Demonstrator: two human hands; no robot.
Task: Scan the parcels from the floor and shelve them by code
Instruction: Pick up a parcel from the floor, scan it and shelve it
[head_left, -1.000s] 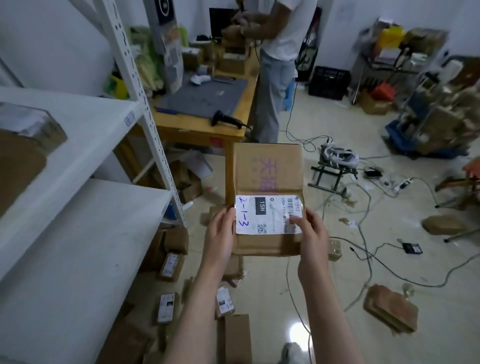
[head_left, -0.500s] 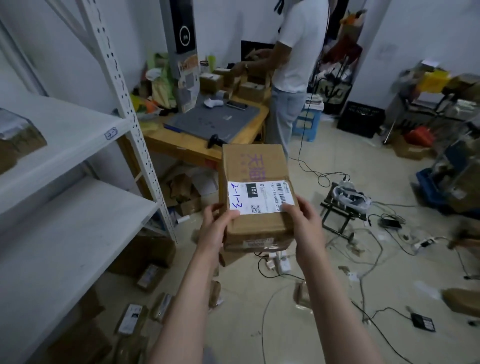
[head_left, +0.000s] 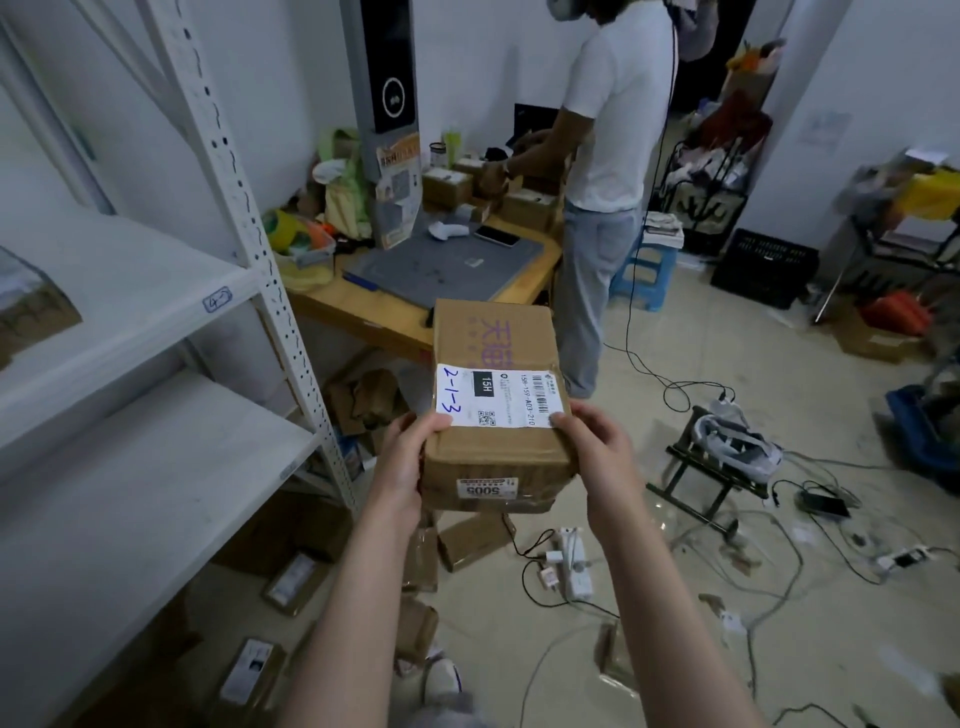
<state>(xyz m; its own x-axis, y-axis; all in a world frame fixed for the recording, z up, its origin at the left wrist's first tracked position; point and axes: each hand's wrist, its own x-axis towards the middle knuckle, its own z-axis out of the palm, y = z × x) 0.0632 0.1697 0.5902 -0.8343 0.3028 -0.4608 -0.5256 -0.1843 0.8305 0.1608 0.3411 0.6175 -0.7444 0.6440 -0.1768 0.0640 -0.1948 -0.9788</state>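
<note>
Since the last frame your parcel (head_left: 493, 343) tips, near face showing; left hand (head_left: 402, 465) and right hand (head_left: 597, 452) curl round its near corners; long axis runs away from you; shelf (head_left: 171, 467) lies left, left hand nearer.

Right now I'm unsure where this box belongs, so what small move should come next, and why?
Probably turn left toward the shelves and check the shelf tag: the left hand and right hand hold the box, whose label already carries handwritten 2-1-3.
</note>
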